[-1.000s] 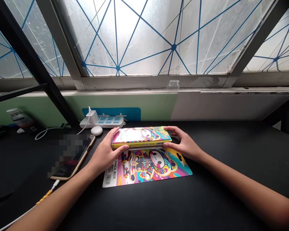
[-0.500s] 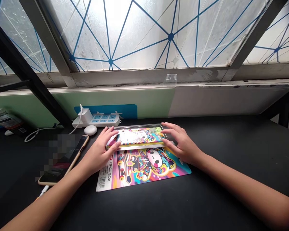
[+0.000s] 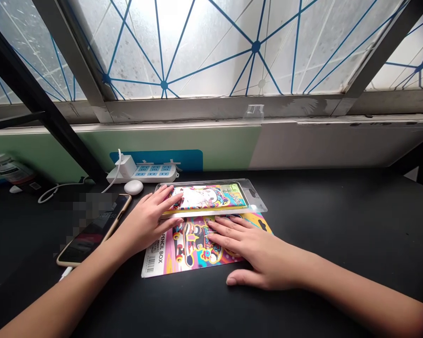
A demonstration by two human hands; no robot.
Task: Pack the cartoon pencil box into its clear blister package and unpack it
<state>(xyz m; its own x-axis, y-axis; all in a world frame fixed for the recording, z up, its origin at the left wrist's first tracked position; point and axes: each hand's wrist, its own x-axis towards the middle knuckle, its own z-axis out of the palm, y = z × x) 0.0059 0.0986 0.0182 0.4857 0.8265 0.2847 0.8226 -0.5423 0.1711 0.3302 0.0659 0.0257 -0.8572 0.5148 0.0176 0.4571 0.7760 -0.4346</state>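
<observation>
Pencil box [image 3: 213, 197], left fingers [image 3: 171, 202] atop, right fingers [image 3: 229, 230] over card [image 3: 193, 244]

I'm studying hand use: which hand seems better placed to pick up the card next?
Probably the right hand: it lies partly across the card, while the left hand has fingers over the box.

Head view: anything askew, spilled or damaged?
The printed card lies askew, its bottom edge slanting up rightward, with the clear tray overlapping its top. The window ledge looks chipped at right: dark, uneven marks. No spill visible.
</observation>
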